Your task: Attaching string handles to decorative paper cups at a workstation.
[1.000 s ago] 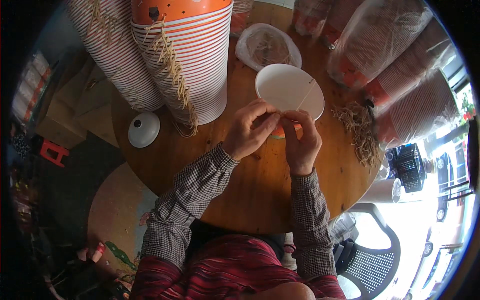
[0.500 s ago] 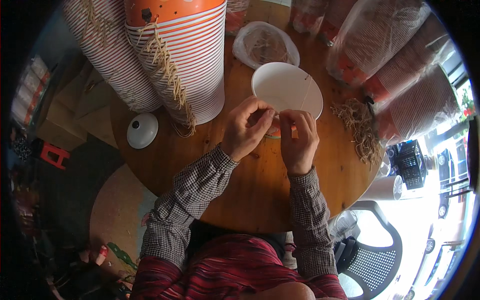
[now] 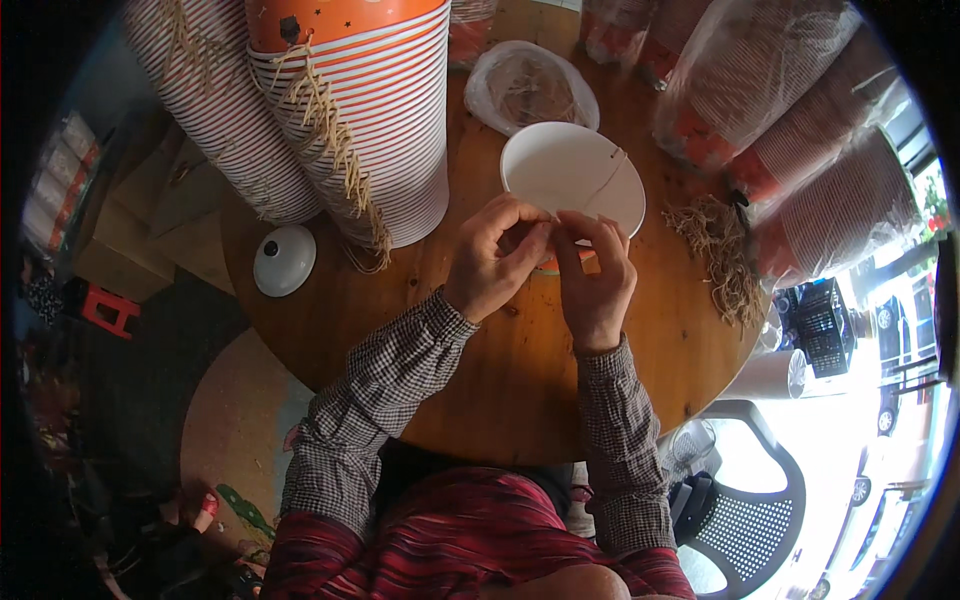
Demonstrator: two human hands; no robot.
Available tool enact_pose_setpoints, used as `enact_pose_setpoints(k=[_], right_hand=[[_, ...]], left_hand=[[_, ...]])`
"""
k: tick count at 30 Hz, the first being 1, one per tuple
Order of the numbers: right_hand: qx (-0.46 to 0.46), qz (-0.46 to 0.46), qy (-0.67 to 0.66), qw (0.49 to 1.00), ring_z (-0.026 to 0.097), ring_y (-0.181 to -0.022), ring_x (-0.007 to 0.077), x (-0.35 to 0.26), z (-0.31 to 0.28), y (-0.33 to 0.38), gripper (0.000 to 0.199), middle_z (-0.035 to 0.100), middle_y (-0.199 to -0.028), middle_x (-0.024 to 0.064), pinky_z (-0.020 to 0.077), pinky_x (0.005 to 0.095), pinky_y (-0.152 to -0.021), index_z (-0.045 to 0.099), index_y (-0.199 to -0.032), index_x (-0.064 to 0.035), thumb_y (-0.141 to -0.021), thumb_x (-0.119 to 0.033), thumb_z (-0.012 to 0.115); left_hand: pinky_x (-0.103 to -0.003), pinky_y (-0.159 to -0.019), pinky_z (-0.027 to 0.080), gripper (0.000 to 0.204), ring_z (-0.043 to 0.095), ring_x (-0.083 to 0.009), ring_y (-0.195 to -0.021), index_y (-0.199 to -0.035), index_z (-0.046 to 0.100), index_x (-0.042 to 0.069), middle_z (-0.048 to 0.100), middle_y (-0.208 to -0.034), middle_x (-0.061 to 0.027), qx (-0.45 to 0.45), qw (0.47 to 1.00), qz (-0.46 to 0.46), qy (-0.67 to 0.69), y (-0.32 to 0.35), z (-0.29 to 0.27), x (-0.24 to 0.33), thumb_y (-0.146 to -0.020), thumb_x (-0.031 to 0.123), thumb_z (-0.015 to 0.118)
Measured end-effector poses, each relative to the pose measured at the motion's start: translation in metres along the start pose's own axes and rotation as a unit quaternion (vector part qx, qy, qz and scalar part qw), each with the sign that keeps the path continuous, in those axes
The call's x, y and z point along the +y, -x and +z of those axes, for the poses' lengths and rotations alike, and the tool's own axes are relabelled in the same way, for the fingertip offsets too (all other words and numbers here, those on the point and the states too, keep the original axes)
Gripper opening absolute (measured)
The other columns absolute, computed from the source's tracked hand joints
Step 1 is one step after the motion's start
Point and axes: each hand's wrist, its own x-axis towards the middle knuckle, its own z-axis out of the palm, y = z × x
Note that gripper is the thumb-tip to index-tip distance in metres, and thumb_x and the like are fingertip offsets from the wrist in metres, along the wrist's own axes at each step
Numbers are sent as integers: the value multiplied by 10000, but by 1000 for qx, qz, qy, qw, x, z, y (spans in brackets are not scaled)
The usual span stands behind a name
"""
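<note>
A white paper bucket (image 3: 560, 170) with an orange outside stands on the round wooden table (image 3: 520, 380), its open mouth facing up. A thin straw-coloured cord (image 3: 604, 180) crosses the inside of the bucket. My left hand (image 3: 495, 258) and my right hand (image 3: 596, 275) meet at the bucket's near rim, fingertips pinched together on the cord end there. The exact grip is hidden by the fingers.
Tall stacks of orange-striped paper buckets (image 3: 370, 110) with cord handles stand at the table's back left. Bagged bucket stacks (image 3: 790, 130) lie at the back right, a plastic bag (image 3: 530, 85) of cords behind the bucket, loose cords (image 3: 720, 255) at right, a white lid (image 3: 284, 259) at left, a chair (image 3: 760, 500) beside me.
Both hands stay at the bucket's near rim; the fingers have shifted slightly, and the view has moved a little.
</note>
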Motion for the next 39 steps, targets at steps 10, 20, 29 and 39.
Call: enact_pose_setpoints(k=[10,20,29,39], right_hand=[[17,-9,40,999,591,-835,261,1,1,2,151,635,-848,81,439,388,-859,636,-932,-44,-786,-27,665],[12,-33,57,998,579,-855,253,0,3,3,142,624,-857,63,439,371,-802,584,-854,-51,-753,-18,678],[11,-45,34,998,580,-801,243,4,6,7,167,613,-837,58,438,358,-762,563,-866,-48,-751,-2,675],[17,-39,29,999,579,-805,251,7,5,6,156,609,-829,64,455,352,-750,577,-865,-38,-752,40,652]], left_hand=[[-237,-586,536,40,652,-143,-701,-867,577,-26,588,-860,-87,1,991,45,-130,-2,3,12,-837,-10,599],[-226,-593,525,70,645,-107,-679,-895,582,-20,633,-795,-65,34,997,-35,-62,2,5,14,-874,44,600],[-238,-584,517,61,643,-106,-655,-904,581,-6,645,-756,-66,51,993,-37,-98,2,7,22,-871,40,605],[-296,-575,536,129,655,-225,-702,-907,593,-1,602,-825,-103,28,957,143,-249,-1,0,16,-791,-40,633]])
